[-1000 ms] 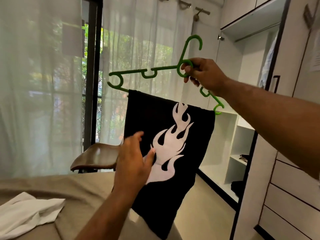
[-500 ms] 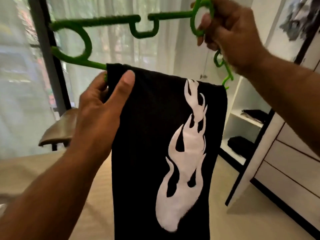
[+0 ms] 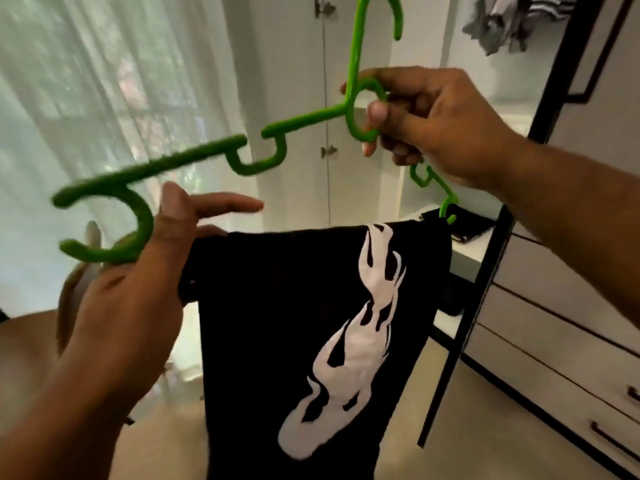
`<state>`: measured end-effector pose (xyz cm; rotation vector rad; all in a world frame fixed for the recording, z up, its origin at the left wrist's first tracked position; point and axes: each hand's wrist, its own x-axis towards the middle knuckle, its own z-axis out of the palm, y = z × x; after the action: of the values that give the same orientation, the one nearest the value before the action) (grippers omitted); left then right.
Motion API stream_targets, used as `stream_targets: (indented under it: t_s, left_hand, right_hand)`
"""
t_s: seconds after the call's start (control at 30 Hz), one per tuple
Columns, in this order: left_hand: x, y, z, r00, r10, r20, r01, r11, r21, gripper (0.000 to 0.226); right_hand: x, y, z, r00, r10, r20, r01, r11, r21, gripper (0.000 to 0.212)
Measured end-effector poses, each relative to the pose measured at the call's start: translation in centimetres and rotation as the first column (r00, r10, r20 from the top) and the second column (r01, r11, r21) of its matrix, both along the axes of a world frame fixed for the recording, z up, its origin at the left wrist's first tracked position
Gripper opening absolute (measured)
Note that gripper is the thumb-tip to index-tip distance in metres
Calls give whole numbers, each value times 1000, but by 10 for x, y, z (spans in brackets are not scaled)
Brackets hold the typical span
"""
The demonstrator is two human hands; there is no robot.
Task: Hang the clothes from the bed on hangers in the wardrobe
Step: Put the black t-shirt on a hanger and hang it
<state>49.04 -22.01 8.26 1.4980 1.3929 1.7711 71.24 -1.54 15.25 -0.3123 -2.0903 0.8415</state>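
While raised before the white curtain (image 3: pixel 86 81) and closed wardrobe doors (image 3: pixel 294 74), with drawers (image 3: pixel 554 323) at the right and striped clothes (image 3: pixel 512 19) hanging above them, shows the black garment (image 3: pixel 277 306) folded over the lower bar of the green hanger (image 3: pixel 194 157). Gripped at the neck loop by the right hand (image 3: pixel 440 129), fingers (image 3: pixel 408 77) clenched round the plastic. Left hand (image 3: pixel 138 289) released beside the curved left end, forefinger stretched out, other fingers touching the garment's top corner.

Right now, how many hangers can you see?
1: the green hanger, gripped by the right hand, black garment draped over it. More may be hidden among the hanging clothes at top right.
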Motion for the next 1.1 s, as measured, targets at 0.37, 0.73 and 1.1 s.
stream_targets:
  t_s: [0.37, 0.73, 1.1]
  left_hand:
    - [76, 157, 123, 921, 226, 316, -186, 971, -153, 61]
    - [11, 229, 262, 797, 134, 589, -91, 991, -101, 43]
    - [-32, 305, 281, 835, 119, 537, -62, 990, -124, 55]
  right_hand:
    - [58, 137, 129, 993, -117, 21, 118, 982, -149, 21]
    - [30, 187, 192, 714, -667, 214, 692, 720, -63, 74]
    - [21, 232, 183, 638, -752, 167, 761, 580, -292, 57]
